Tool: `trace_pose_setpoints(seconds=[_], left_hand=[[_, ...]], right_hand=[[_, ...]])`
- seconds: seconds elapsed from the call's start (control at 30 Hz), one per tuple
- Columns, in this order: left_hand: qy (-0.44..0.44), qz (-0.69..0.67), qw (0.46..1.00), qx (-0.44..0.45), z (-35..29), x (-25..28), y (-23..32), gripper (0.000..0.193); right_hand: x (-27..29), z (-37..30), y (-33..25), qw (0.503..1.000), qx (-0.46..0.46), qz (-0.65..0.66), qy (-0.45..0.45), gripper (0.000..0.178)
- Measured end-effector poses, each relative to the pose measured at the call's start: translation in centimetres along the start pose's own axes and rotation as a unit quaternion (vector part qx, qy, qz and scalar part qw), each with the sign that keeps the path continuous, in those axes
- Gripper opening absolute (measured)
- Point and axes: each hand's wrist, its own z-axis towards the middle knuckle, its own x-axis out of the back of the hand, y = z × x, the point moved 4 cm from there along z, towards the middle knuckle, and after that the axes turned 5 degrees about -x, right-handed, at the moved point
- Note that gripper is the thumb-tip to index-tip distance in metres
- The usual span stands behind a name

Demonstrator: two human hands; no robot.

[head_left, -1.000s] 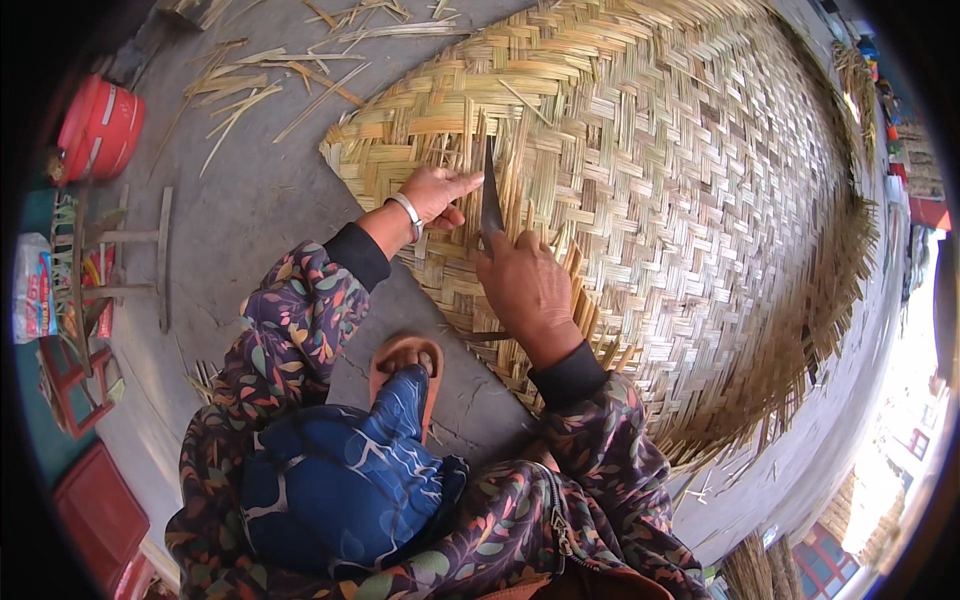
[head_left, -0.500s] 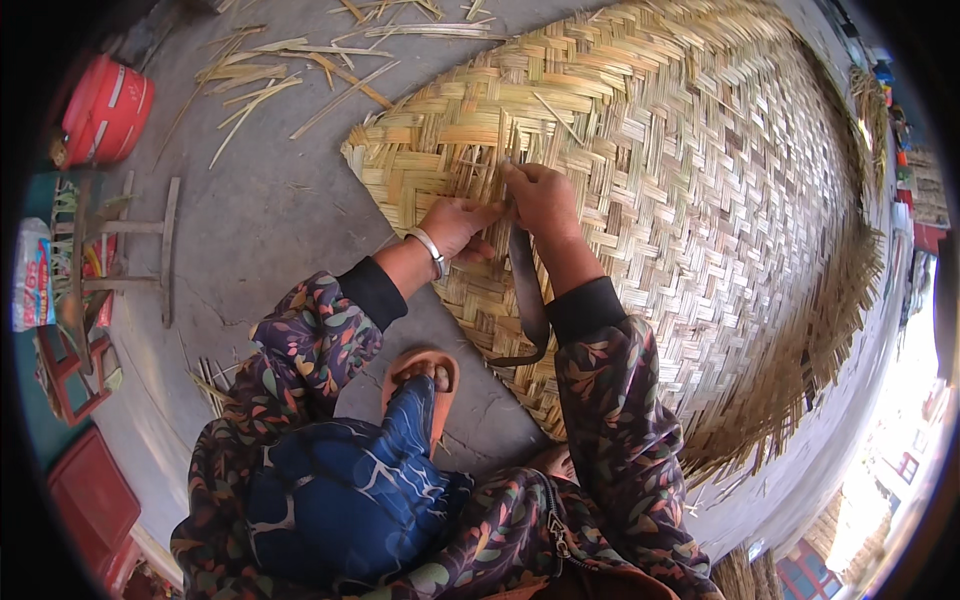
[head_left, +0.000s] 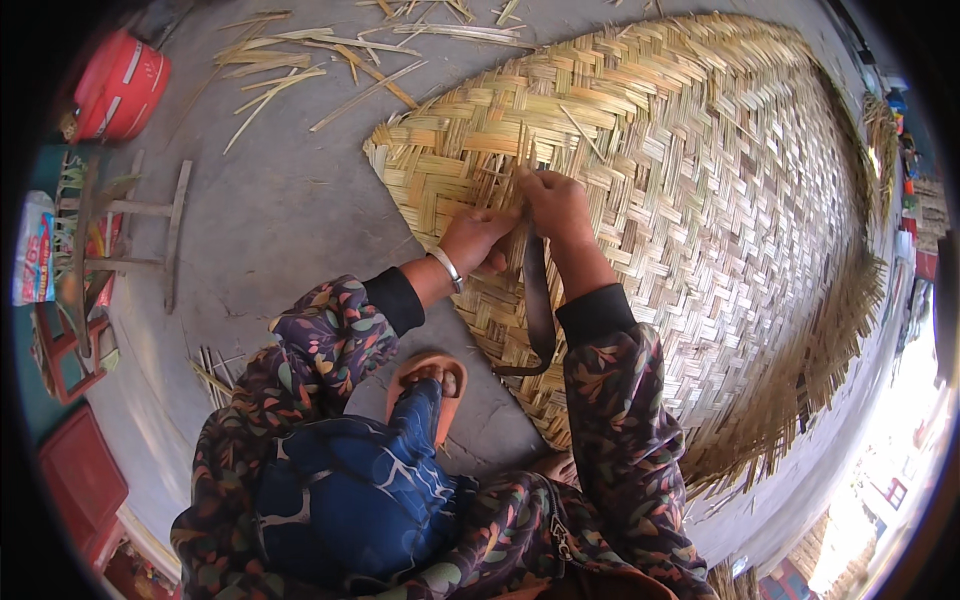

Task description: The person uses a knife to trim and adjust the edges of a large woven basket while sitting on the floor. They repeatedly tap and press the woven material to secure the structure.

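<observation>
A large woven mat of pale, flat straw-coloured strips (head_left: pixel 700 230) lies on the floor ahead and to the right, with a frayed edge on its right side. My right hand (head_left: pixel 558 205) is closed around the upper end of a dark, flat, curved sickle-like blade (head_left: pixel 538 300), whose hooked end points down toward me over the mat. Beside it, my left hand (head_left: pixel 478 240), with a bangle at the wrist, has its fingers bent together at the weave, pinching at a strip. Thin strip ends (head_left: pixel 526 145) stick up just beyond my right fingertips. My fingers partly hide the contact point.
Loose cut strips (head_left: pixel 290 65) are scattered on the grey floor at the far left. A red bucket (head_left: pixel 123 85), a wooden frame (head_left: pixel 175 235) and a red-brown panel (head_left: pixel 85 480) stand along the left. My sandalled foot (head_left: pixel 428 385) is close to the mat's edge.
The whole view has shifted slightly, so the mat and floor things sit a little further right. Both hands stay at about the same spot on the mat, the blade still in the right.
</observation>
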Motion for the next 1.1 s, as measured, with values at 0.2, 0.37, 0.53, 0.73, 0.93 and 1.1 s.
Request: trace_pose_setpoints(seconds=[0.2,0.37,0.53,0.73,0.93,1.1], left_hand=[[0.013,0.014,1.0,-0.005,-0.3,0.0,0.1,0.045],[0.017,0.019,0.999,-0.039,-0.6,-0.4,0.4,0.044],[0.012,0.011,0.998,-0.065,-0.8,-0.3,0.3,0.039],[-0.005,-0.026,0.998,-0.055,-1.0,-0.2,0.2,0.037],[-0.029,-0.038,0.999,-0.017,-1.1,0.0,0.6,0.034],[-0.049,-0.03,0.998,0.005,-1.1,0.1,1.5,0.031]], right_hand=[[-0.2,-0.5,-1.5,0.998,0.031,-0.023,0.052,0.045],[-0.8,0.9,0.8,0.997,-0.041,0.066,0.021,0.041],[-1.1,0.1,1.0,0.968,-0.139,0.204,-0.054,0.031],[-0.9,-1.7,0.4,0.963,-0.171,0.189,-0.084,0.024],[-0.8,-2.2,0.9,0.961,-0.173,0.201,-0.074,0.022],[-0.9,-2.3,1.4,0.955,-0.187,0.208,-0.1,0.023]])
